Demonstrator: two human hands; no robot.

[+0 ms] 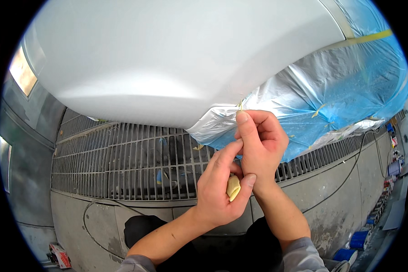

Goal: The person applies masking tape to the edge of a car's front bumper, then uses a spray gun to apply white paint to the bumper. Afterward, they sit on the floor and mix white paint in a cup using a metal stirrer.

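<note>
My right hand (263,143) is closed, thumb and forefinger pinching a thin yellow strip of masking tape (241,105) at the lower edge of a silver-grey car body panel (167,54). Just below it, my left hand (217,188) curls around a pale yellow piece of masking tape (233,188); whether this is a roll or a folded wad I cannot tell. The left fingertips touch or nearly touch the right hand. Beside the panel, wrinkled blue masking film (344,90) with a silvery sheen covers the wheel area, with bits of yellow tape on it.
Under the car runs a metal floor grating (127,158) bordered by concrete slabs (335,199). A dark hose (349,167) lies across the right side, and another cable (88,226) loops at the left. Blue cans (359,240) stand at the lower right. A grey wall (27,167) rises left.
</note>
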